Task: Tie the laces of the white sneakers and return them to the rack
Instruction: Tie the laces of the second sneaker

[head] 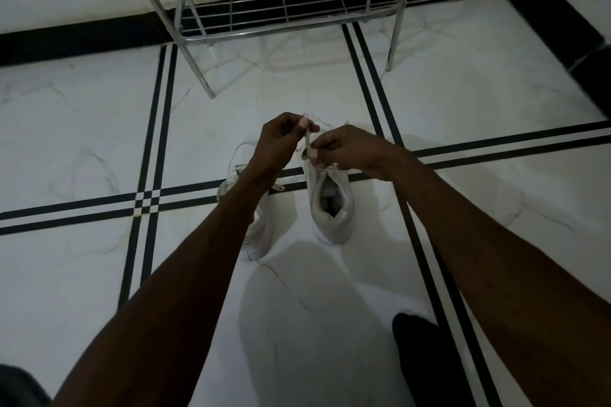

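Observation:
Two white sneakers stand side by side on the marble floor, heels toward me. The right sneaker shows its open collar. The left sneaker is largely hidden under my left forearm, and a loose lace end lies beside it. My left hand and my right hand meet above the right sneaker's tongue. Each hand pinches part of that shoe's white lace, which runs taut between them. The metal shoe rack stands beyond the shoes against the wall, and its bottom wire shelf holds nothing.
White marble floor with black double stripes crossing around the shoes. A black skirting runs along the white walls behind and at the right. A dark foot or sock rests near the bottom right. The rack's legs stand just ahead of the shoes.

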A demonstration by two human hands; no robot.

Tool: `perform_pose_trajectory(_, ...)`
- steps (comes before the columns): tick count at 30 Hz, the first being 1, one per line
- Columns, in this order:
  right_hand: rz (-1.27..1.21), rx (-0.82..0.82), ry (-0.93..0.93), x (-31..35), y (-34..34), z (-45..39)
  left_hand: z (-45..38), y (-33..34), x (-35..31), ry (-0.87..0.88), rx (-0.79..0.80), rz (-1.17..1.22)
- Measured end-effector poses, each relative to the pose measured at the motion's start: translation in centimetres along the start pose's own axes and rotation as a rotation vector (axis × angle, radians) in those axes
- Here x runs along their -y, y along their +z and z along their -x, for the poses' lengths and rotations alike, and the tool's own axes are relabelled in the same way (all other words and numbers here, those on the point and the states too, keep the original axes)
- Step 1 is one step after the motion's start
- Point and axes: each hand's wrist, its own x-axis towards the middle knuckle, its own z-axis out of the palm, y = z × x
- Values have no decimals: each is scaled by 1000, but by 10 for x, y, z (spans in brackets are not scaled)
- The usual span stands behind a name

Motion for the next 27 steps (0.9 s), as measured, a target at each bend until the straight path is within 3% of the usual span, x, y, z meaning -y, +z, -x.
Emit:
perform_pose_trajectory(3, 25, -124, -33, -4, -8, -1, 5, 8, 10, -105, 132, -4)
perform_pose_trajectory(5, 37, -113, -29, -6, -11, -2, 8, 13, 17, -133, 204, -4)
perform_pose_trajectory(7, 76, -83, -21, -7, -15, 0, 8, 15, 19, -129, 201, 5)
perform_pose_trajectory(10, 367, -112, -57, -13, -23, 1, 6, 15, 18, -116, 165, -41)
perform_pose_trajectory(16, 546, -507, -205, -21, -9, 2, 7, 22, 18, -221, 94, -19)
perform_pose_trajectory(20, 326, -599, -227, -23, 1, -3, 8, 21, 16, -182, 48, -61)
perform_pose_trajectory(25, 39, -552, -135, -34, 2, -6, 10, 10, 14, -178, -59, -293)
perform_pose_trajectory(27, -122, -493, -109, -34, 7, -7, 11, 11, 10, -228, -96, -284)
